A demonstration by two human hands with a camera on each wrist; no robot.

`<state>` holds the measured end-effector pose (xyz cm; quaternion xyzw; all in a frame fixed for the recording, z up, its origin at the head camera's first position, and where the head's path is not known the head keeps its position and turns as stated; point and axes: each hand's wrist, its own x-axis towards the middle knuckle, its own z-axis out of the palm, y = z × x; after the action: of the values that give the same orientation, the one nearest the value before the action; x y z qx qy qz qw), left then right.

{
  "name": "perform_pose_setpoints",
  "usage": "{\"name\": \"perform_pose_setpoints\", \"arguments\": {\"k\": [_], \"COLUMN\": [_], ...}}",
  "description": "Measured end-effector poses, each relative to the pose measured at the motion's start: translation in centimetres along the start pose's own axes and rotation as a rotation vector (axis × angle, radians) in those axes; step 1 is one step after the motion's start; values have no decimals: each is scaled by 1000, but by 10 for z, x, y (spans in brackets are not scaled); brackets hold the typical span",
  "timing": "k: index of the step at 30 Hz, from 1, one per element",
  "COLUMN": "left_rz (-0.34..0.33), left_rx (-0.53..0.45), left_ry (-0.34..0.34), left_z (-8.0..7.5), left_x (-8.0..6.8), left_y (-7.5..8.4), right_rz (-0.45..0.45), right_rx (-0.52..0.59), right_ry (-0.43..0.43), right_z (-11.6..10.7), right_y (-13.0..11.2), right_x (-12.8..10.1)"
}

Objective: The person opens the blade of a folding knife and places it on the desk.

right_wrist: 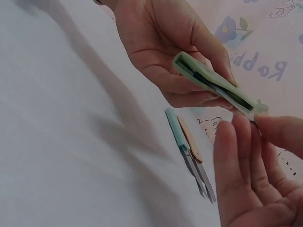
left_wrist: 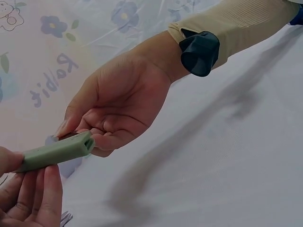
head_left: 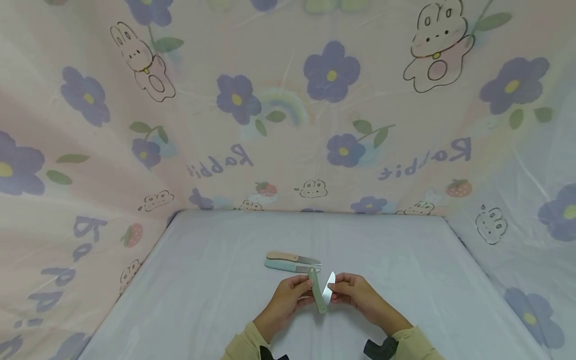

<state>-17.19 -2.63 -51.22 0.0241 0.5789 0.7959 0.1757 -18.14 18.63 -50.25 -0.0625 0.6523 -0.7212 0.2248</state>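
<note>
A folding knife with a pale green handle (head_left: pixel 317 290) is partly unfolded, its handle and blade making a narrow V. My left hand (head_left: pixel 287 300) grips the handle between thumb and fingers. The thumb and fingers of my right hand (head_left: pixel 360 296) pinch the silver blade (head_left: pixel 330 286). From the right wrist, the handle (right_wrist: pixel 189 67) shows its open slot, while the blade is mostly hidden. Just beyond the left hand lie two more unfolded knives side by side, a peach-handled knife (head_left: pixel 282 256) and a light blue-handled knife (head_left: pixel 280 265), blades pointing right.
A white cloth-covered table (head_left: pixel 216 240) lies under the hands. Printed curtains (head_left: pixel 288 125) with rabbits and flowers stand at the back and both sides. A dark strap (head_left: pixel 381 348) sits at the right wrist.
</note>
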Motion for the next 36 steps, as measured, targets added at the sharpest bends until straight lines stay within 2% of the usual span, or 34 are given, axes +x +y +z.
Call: {"name": "perform_pose_setpoints", "arguments": {"k": [9,19,29,36], "left_rz": [2,14,2,17], "left_rx": [-54,-96,-208,-276], "left_ry": [12,102,175,179], "left_z": [-7,-14,-23,-25], "left_x": [-2,-3,-5,-5], "left_y": [-4,-8,-8,-8], "right_rz": [13,11,24,15], "right_rx": [46,119,214,271], "right_ry": [4,13,6,13], "right_z": [-3,-5,-6,-5], "right_y": [8,12,22,26], "right_x": [0,-3,-4,-4]}}
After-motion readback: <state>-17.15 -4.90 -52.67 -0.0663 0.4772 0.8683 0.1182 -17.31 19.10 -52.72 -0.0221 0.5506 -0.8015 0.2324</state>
